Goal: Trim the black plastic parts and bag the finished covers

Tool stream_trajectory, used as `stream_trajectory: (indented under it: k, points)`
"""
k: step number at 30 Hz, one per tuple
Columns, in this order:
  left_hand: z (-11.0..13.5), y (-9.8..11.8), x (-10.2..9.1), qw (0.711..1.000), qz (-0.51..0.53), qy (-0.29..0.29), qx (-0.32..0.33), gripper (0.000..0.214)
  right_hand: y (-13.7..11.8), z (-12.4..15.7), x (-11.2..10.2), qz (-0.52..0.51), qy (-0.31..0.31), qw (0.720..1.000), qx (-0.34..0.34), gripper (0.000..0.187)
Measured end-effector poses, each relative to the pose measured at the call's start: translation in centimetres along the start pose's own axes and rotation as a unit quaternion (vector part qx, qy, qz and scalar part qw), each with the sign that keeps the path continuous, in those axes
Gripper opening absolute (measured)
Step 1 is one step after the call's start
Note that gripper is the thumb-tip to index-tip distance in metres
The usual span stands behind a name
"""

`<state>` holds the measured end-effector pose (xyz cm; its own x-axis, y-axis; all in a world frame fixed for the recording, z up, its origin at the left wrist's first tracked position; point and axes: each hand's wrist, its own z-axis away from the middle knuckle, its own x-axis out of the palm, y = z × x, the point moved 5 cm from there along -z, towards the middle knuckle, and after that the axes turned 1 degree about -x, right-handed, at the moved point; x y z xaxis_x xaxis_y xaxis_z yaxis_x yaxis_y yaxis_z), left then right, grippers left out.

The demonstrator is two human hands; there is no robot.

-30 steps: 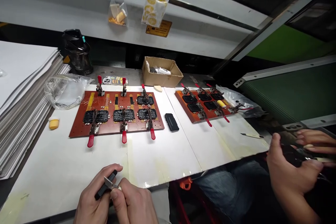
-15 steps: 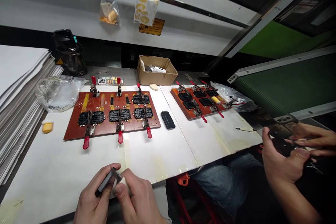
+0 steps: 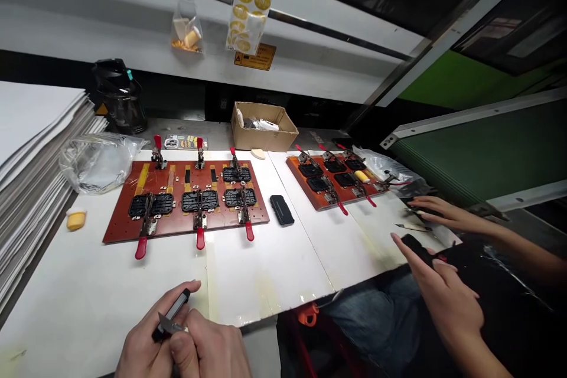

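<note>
At the near table edge my left hand [image 3: 144, 348] is closed on a small black part [image 3: 172, 313]. My right hand [image 3: 206, 349] pinches a small blade [image 3: 168, 325] whose tip rests against that part. Beyond my hands lies a brown jig board [image 3: 186, 201] with red-handled clamps that hold several black parts. A loose black part [image 3: 282, 209] rests on the white table to the right of the board.
A co-worker's hands [image 3: 436, 283] work at the right, near a second jig board [image 3: 336, 180] and a blade [image 3: 410, 227]. A paper stack [image 3: 31, 153], a plastic bag [image 3: 95, 159], a yellow block [image 3: 75, 220], a cardboard box [image 3: 262, 127] and a black jug [image 3: 117, 94] stand around.
My hands shifted slightly lower, with the blade still worked against the black part. The co-worker's hands moved from off the table's right edge onto the table.
</note>
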<state>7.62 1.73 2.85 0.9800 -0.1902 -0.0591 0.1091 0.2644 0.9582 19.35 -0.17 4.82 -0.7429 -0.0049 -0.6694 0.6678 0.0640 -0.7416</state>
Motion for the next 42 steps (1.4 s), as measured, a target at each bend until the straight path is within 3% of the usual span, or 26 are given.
stream_trajectory:
  k: [2, 8, 12, 17, 20, 22, 25, 27, 29, 30, 32, 33, 35, 37, 39, 42]
  points:
    - [-0.2, -0.1, -0.3, 1.000, -0.013, -0.010, 0.010, 0.051, -0.4, 0.0, -0.2, -0.011, 0.005, 1.000, 0.006, 0.065]
    - [-0.2, 0.1, -0.6, 0.998, -0.033, 0.037, 0.027, 0.046, -1.0, -0.6, -1.2, -0.046, -0.039, 0.998, 0.016, 0.056]
    - [0.0, 0.5, -0.6, 0.994, -0.033, 0.094, 0.033, 0.039, -0.5, -0.9, -1.9, -0.047, -0.064, 0.996, 0.037, 0.050]
    - [-0.2, -0.3, -0.3, 0.999, -0.016, 0.052, 0.000, 0.046, 0.3, 0.1, 0.0, -0.054, -0.048, 0.997, 0.017, 0.051]
    - [-0.1, -1.0, -0.5, 0.999, -0.004, 0.049, 0.000, 0.044, -1.1, 0.1, -0.1, -0.035, -0.032, 0.999, 0.000, 0.053]
    - [0.0, -1.3, -0.6, 0.999, -0.017, 0.042, 0.021, 0.038, -3.7, -2.0, -3.5, -0.025, 0.006, 0.999, -0.032, 0.055]
    - [0.0, -1.7, -1.0, 0.997, -0.039, 0.046, 0.038, 0.033, -6.2, -9.7, -14.7, -0.034, 0.083, 0.993, -0.078, 0.064]
    - [-0.1, -1.9, -1.1, 0.997, -0.039, 0.041, 0.046, 0.034, -4.9, -16.1, -23.9, -0.053, 0.130, 0.986, -0.089, 0.076]
    - [-0.1, -2.0, -1.1, 0.997, -0.037, 0.034, 0.053, 0.036, -1.7, -21.3, -31.1, -0.143, 0.125, 0.973, -0.128, 0.063]
    - [-0.1, -2.0, -1.1, 0.997, -0.041, 0.033, 0.055, 0.036, 0.2, -22.9, -33.5, -0.161, 0.135, 0.970, -0.125, 0.063]
    - [0.0, -2.1, -1.2, 0.996, -0.058, 0.042, 0.054, 0.033, 2.7, -23.6, -35.3, -0.170, 0.168, 0.964, -0.115, 0.063]
    - [0.0, -2.2, -1.2, 0.995, -0.068, 0.047, 0.052, 0.032, 3.0, -22.7, -34.6, -0.156, 0.179, 0.965, -0.111, 0.065]
    - [0.0, -2.1, -1.3, 0.994, -0.079, 0.052, 0.050, 0.032, 1.3, -19.3, -30.4, -0.105, 0.183, 0.972, -0.103, 0.070]
    - [0.0, -2.0, -1.2, 0.995, -0.069, 0.047, 0.055, 0.034, -1.3, -14.6, -23.1, -0.001, 0.124, 0.991, -0.045, 0.080]
    - [-0.1, -1.9, -1.2, 0.996, -0.057, 0.040, 0.063, 0.035, -3.5, -9.4, -15.3, 0.011, 0.077, 0.996, -0.040, 0.069]
    - [-0.1, -2.1, -1.2, 0.995, -0.053, 0.047, 0.074, 0.034, -3.6, -3.3, -5.8, 0.018, 0.031, 0.998, -0.042, 0.057]
